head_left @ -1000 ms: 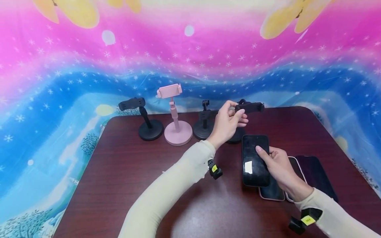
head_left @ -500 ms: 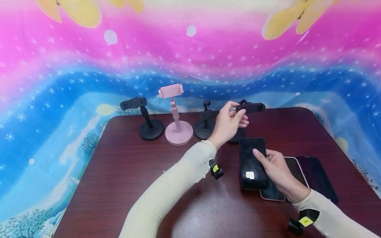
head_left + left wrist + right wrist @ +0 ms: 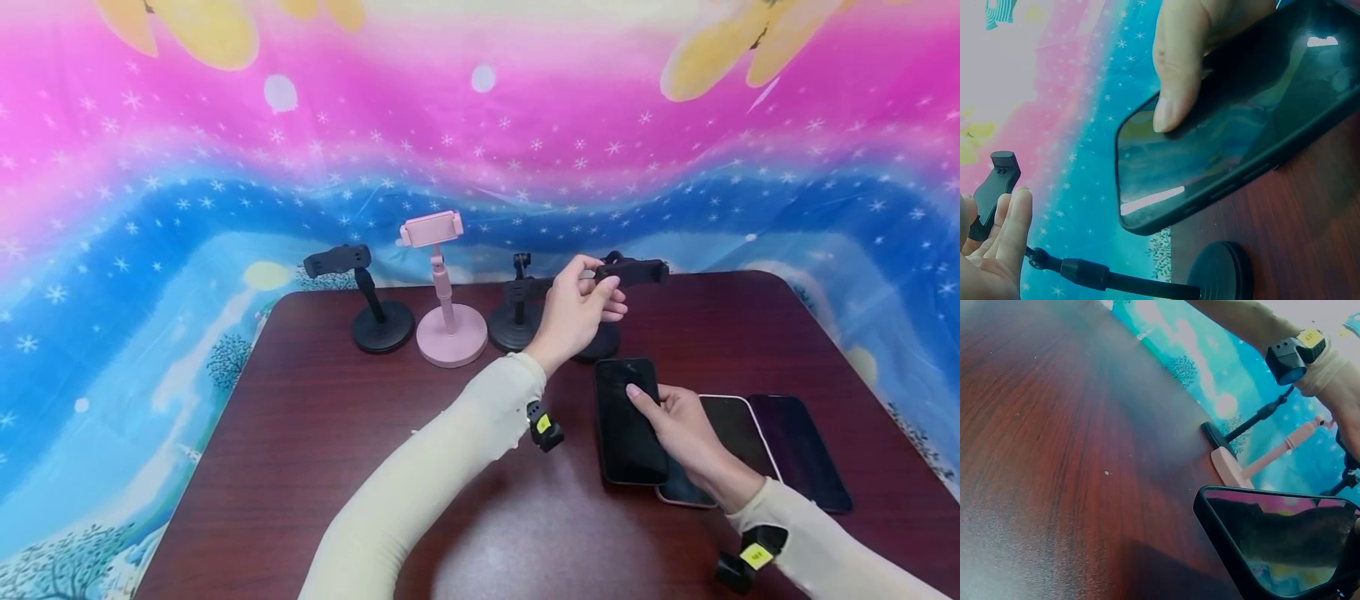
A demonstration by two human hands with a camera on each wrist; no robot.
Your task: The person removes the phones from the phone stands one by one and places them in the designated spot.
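My left hand pinches the black clamp of the rightmost phone stand, thumb in front. The round base of that stand sits on the table, partly hidden behind the hand. Lower right, my right hand grips a black-cased smartphone, its thumb lying on the dark screen. In the left wrist view the smartphone looms large in front of the stand's pole. The right wrist view catches the tilted smartphone over the tabletop, its screen full of reflections.
Left of the gripped stand are a black stand, a pink stand and another black stand. Several phones lie at the right: a white-edged phone, a dark phone and a partly covered phone. A patterned cloth hangs behind the table.
My right hand has shifted a little left and nearer to me with the smartphone, baring more of the white-edged phone. My left hand stays on the clamp.
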